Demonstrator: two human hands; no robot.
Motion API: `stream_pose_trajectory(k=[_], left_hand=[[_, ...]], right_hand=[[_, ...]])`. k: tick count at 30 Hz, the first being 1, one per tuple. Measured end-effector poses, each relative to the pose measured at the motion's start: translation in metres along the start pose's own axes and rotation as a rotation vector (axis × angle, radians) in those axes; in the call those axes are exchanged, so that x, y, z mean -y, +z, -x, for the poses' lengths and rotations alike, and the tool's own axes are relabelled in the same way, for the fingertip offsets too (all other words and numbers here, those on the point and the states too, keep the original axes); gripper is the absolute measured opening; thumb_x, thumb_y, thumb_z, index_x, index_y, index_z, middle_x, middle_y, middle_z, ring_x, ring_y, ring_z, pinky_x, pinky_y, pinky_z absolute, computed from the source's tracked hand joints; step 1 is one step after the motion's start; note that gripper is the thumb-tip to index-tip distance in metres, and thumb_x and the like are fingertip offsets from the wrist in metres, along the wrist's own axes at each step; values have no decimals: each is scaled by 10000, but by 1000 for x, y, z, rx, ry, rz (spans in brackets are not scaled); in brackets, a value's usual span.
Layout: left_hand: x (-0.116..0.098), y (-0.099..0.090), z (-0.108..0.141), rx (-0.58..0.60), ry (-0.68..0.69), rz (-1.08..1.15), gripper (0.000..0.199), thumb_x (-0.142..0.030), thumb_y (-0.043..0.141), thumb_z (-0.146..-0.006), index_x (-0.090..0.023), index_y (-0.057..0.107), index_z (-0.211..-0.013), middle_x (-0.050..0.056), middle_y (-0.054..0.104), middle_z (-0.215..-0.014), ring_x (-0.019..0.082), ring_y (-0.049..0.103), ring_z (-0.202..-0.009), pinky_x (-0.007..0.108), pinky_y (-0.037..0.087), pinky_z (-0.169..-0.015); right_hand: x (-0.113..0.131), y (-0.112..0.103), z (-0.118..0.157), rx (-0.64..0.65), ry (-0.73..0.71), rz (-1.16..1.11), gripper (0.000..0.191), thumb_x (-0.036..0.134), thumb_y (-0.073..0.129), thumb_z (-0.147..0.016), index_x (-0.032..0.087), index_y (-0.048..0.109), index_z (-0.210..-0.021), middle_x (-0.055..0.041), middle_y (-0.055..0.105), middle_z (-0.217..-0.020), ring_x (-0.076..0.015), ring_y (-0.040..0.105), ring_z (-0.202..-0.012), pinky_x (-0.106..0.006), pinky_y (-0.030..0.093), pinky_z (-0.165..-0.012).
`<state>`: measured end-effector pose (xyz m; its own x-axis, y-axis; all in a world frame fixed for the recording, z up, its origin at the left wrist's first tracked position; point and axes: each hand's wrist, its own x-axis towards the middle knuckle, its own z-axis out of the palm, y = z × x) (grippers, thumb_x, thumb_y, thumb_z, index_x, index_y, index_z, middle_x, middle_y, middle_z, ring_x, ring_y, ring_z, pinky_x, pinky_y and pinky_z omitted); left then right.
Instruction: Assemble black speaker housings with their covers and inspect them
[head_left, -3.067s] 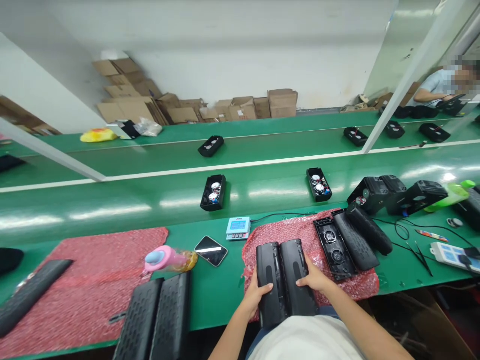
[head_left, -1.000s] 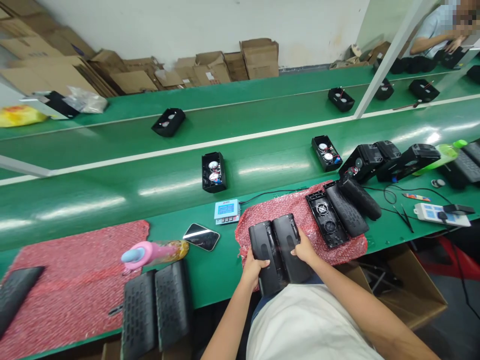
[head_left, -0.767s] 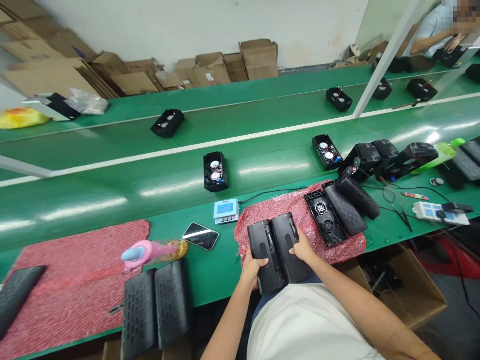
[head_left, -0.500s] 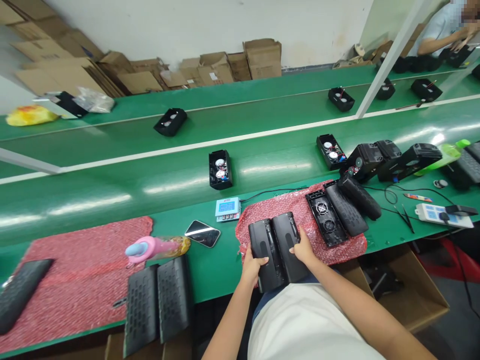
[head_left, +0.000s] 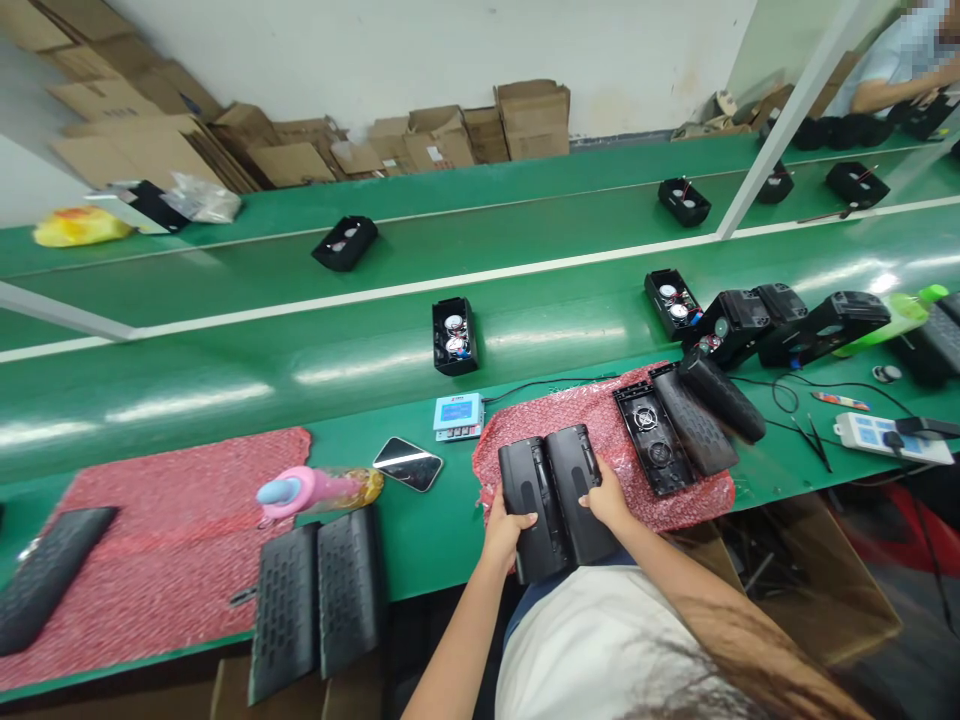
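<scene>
Two black plastic housings stand side by side at the bench's front edge, over the pink bubble wrap [head_left: 551, 410]. My left hand [head_left: 507, 525] grips the left black housing [head_left: 531, 490] by its outer side, thumb on top. On the right black housing [head_left: 574, 470], my right hand [head_left: 606, 497] has a hold at the outer edge. An open black shell [head_left: 654, 440] with two round grilles lies to the right, beside a perforated black cover [head_left: 694, 420]. Left of my hands are a phone [head_left: 407, 464] and a small blue-screened meter [head_left: 458, 416].
A pink-capped bottle [head_left: 319, 490] and two perforated covers [head_left: 315, 595] are at the left. The green belt [head_left: 360, 350] carries an open speaker box [head_left: 454, 336]. A power strip [head_left: 892, 437] and tweezers [head_left: 813, 442] lie right. A person [head_left: 892, 75] works at the far right.
The speaker box on the belt has shifted slightly right, as have the boxes near the right side. Loose hair now shows over the lower right. My hands keep the same hold.
</scene>
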<state>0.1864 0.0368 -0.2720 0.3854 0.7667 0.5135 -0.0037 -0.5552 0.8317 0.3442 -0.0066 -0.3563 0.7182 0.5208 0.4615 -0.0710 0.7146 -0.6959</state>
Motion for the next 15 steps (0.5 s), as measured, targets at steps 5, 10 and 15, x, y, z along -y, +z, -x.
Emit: stream_pose_trajectory(k=[5, 10, 15], left_hand=[[-1, 2, 0, -13, -14, 1, 885, 109, 560, -579, -221, 330, -1368, 110, 581, -1113, 201, 618, -801, 350, 550, -681], [-2, 1, 0, -12, -17, 5, 908, 90, 578, -588, -207, 293, -1397, 110, 599, -1056, 181, 618, -767, 327, 547, -688], [-4, 1, 5, 44, -4, 55, 958, 99, 565, -597, -229, 220, -1428, 125, 587, -1112, 201, 627, -811, 352, 550, -723]], right_hand=[[2, 1, 1, -10, -13, -25, 851, -66, 567, -497, 171, 478, -1309, -60, 604, -1081, -181, 580, -938, -285, 457, -889], [0, 2, -1, -10, -26, -78, 845, -70, 553, -486, 178, 495, -1292, -67, 597, -1092, -188, 573, -930, -295, 457, -882], [-13, 0, -3, 17, -54, -196, 822, 10, 617, -455, 185, 515, -1252, -62, 576, -1145, -211, 541, -1046, -318, 418, -958]])
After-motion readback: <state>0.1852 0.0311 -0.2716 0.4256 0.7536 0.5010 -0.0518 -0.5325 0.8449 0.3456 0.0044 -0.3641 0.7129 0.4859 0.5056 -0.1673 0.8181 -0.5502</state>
